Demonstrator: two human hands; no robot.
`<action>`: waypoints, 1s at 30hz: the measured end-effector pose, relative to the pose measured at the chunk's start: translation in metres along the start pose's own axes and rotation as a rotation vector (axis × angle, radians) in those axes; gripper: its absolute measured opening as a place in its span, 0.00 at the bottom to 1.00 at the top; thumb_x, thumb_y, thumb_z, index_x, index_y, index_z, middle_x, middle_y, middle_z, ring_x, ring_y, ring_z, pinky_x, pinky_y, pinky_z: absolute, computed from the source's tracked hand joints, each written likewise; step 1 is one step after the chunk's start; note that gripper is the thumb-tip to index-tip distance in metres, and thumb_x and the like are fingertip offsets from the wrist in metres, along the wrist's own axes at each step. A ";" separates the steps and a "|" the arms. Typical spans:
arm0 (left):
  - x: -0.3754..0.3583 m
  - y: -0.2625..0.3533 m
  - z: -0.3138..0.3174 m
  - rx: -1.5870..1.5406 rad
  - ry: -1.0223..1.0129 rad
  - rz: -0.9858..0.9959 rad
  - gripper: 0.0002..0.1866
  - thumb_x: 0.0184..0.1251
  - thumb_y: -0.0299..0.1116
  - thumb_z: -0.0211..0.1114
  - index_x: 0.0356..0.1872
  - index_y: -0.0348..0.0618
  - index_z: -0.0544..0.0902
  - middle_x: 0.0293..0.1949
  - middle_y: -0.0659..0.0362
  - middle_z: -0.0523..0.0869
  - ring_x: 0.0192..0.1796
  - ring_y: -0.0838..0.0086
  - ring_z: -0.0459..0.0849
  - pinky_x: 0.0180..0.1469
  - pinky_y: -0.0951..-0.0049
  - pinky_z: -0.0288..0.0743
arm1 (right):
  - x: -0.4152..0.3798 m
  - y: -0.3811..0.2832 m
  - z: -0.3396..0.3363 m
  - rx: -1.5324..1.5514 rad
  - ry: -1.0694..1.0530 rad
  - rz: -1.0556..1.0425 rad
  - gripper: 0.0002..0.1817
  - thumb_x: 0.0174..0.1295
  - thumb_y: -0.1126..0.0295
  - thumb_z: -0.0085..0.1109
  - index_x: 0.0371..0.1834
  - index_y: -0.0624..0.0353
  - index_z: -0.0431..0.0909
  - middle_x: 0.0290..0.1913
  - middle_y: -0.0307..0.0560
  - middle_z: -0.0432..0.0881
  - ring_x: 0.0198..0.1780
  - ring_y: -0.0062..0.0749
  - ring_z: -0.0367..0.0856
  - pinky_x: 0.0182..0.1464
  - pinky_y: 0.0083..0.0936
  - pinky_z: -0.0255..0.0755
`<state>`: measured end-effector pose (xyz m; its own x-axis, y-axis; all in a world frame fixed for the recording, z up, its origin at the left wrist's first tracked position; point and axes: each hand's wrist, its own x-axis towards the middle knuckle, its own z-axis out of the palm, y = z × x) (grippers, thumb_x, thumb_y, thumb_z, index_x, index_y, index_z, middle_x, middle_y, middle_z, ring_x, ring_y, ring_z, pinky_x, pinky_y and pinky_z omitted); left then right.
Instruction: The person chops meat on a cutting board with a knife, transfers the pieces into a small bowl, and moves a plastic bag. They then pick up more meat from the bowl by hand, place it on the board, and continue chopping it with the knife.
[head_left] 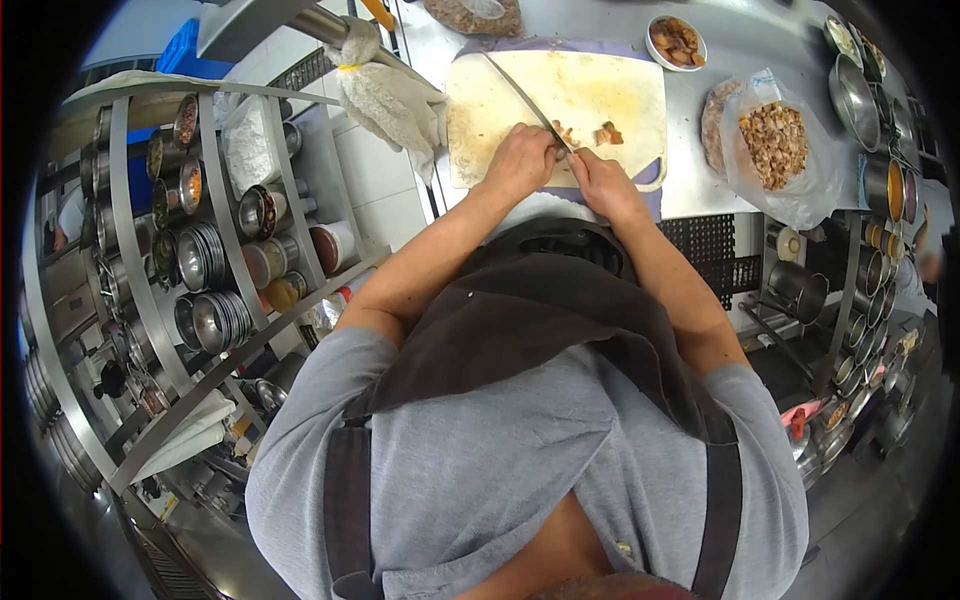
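Note:
My right hand (604,185) is closed around the handle end of a long knife (522,97), whose blade slants across a worn, pale cutting board (560,80) toward its far left. Close beside the blade, my left hand (523,160) has its fingers curled down at the board; what they hold is hidden. Small brown chopped bits (563,130) lie just past the blade. A few browned pieces, apparently meat (608,133), rest farther right on the board.
A bowl of brown chunks (677,44) stands at the far right of the board. Right of it is an open plastic bag of diced pieces (773,145). A towel (390,100) hangs on the left; a metal rack (205,190) holds bowls and containers.

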<state>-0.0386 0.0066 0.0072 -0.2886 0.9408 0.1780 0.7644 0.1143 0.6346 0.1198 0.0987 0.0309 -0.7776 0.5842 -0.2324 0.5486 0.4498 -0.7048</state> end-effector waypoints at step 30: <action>-0.009 0.002 -0.010 0.028 -0.013 -0.058 0.05 0.56 0.26 0.65 0.34 0.38 0.84 0.35 0.49 0.84 0.44 0.52 0.80 0.50 0.57 0.74 | -0.031 -0.003 -0.023 -0.020 -0.087 -0.001 0.17 0.74 0.57 0.47 0.45 0.60 0.76 0.29 0.69 0.81 0.34 0.66 0.80 0.38 0.54 0.72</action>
<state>-0.0403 -0.0044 0.0145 -0.3252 0.9364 0.1318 0.7623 0.1771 0.6225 0.1496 0.0946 0.0559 -0.8013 0.5232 -0.2900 0.5533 0.4639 -0.6918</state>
